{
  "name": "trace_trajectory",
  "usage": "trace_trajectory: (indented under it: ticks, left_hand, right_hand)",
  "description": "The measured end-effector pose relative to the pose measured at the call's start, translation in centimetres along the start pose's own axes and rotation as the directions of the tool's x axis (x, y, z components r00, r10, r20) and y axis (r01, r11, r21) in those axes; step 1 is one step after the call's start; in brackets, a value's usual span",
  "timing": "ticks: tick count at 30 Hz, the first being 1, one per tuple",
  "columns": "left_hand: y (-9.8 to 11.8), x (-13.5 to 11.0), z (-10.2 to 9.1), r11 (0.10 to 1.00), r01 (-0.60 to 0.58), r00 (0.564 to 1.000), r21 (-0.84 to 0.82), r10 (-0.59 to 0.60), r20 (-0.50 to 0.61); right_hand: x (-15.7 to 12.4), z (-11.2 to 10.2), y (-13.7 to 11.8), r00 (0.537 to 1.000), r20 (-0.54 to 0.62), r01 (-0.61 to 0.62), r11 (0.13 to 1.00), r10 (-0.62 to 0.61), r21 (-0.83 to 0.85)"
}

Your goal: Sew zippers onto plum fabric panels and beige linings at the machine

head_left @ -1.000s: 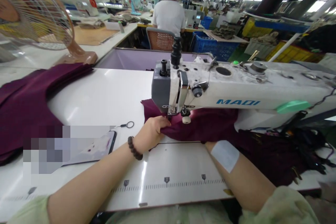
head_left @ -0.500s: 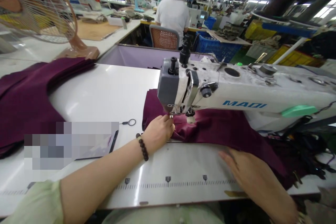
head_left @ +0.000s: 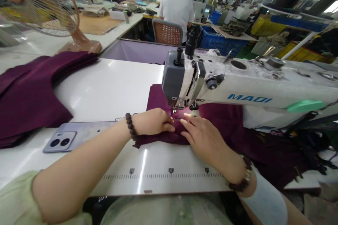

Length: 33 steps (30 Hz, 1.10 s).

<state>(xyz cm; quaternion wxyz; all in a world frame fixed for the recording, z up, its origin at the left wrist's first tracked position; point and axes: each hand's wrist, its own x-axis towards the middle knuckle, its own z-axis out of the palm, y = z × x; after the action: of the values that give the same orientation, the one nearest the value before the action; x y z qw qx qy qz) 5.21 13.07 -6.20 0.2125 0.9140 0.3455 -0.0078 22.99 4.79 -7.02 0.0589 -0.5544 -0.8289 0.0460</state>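
A piece of maroon fabric (head_left: 227, 119) lies under the head of a white sewing machine (head_left: 250, 93). My left hand (head_left: 154, 121), a dark beaded bracelet at its wrist, is closed at the fabric's left part, thumb and fingers pinching it just before the presser foot (head_left: 174, 111). Opposite it, my right hand (head_left: 206, 140) rests on the cloth with fingers stretched out toward the needle area and the thumb apart. A slit-like line in the fabric shows between the two hands. The needle tip is too small to make out.
Stacked maroon fabric pieces (head_left: 34, 88) lie at the left, near a phone (head_left: 79, 135) partly behind my left forearm. An orange fan (head_left: 79, 42) stands beyond. A ruler scale (head_left: 158, 175) runs along the table's front edge. A person in white (head_left: 176, 8) sits ahead.
My right hand has come from the table's right front up onto the fabric beside the needle. My left hand has shifted slightly left, and the fabric's front edge now lies differently.
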Motion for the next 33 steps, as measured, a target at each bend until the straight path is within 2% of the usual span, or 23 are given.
trace_trajectory:
  ticks: [3, 5, 8, 11, 13, 16, 19, 22, 27, 29, 30, 32, 33]
  left_hand:
    - [0.2, -0.5, 1.3, 0.989, -0.046, 0.997, 0.138, 0.038, 0.062]
    - [0.4, -0.8, 2.0, 0.980, -0.055, 0.998, 0.191, 0.051, 0.029]
    - [0.6, -0.8, 2.8, 0.979, -0.060, 0.998, 0.194, 0.062, -0.002]
    - [0.7, -0.4, 3.6, 0.972, -0.004, 0.997, 0.234, 0.021, -0.072]
    - [0.7, -0.1, 4.3, 0.959, 0.026, 0.991, 0.281, 0.011, -0.130]
    - [0.6, 0.0, 5.2, 0.954, 0.035, 0.983, 0.299, 0.021, -0.182]
    - [0.3, 0.0, 5.5, 0.954, 0.026, 0.982, 0.298, 0.031, -0.184]
    - [0.1, 0.1, 5.6, 0.943, 0.014, 0.985, 0.333, 0.045, -0.166]
    - [0.2, 0.2, 5.6, 0.928, 0.015, 0.987, 0.371, 0.047, -0.155]
    - [0.3, 0.2, 5.3, 0.932, 0.013, 0.991, 0.363, 0.037, -0.131]
    - [0.3, 0.2, 5.1, 0.935, 0.011, 0.992, 0.354, 0.034, -0.120]
    - [0.3, 0.3, 4.9, 0.944, 0.010, 0.993, 0.331, 0.031, -0.118]
    - [0.3, 0.3, 4.8, 0.946, 0.010, 0.991, 0.323, 0.033, -0.127]
  right_hand:
    - [1.4, 1.3, 0.4, 0.988, 0.151, 0.018, 0.998, -0.027, 0.060]
    - [1.2, 1.6, 0.5, 0.985, 0.174, -0.011, 0.995, -0.006, 0.098]
    - [0.8, 2.5, 0.1, 0.994, 0.098, -0.059, 0.993, 0.049, 0.098]
    - [0.6, 4.4, -0.5, 0.995, -0.023, -0.098, 0.993, 0.100, 0.059]
    - [0.6, 5.4, -0.4, 0.992, -0.062, -0.107, 0.992, 0.112, 0.067]
    - [0.8, 5.5, 0.5, 0.997, -0.033, -0.060, 0.988, 0.065, 0.142]
    - [1.0, 4.9, 1.7, 1.000, -0.012, 0.005, 0.978, -0.003, 0.210]
    - [1.0, 4.8, 2.3, 0.999, -0.036, 0.043, 0.977, -0.036, 0.207]
    - [1.2, 6.1, 2.5, 0.997, -0.035, 0.069, 0.981, -0.064, 0.180]
    - [1.2, 5.2, 2.4, 0.998, 0.003, 0.065, 0.979, -0.067, 0.195]
    - [1.0, 3.9, 2.4, 0.996, 0.029, 0.077, 0.974, -0.085, 0.212]
    - [0.1, -0.2, 2.6, 0.983, 0.080, 0.140, 0.952, -0.167, 0.273]
    - [-0.6, -2.9, 2.7, 0.958, 0.073, 0.238, 0.908, -0.278, 0.343]
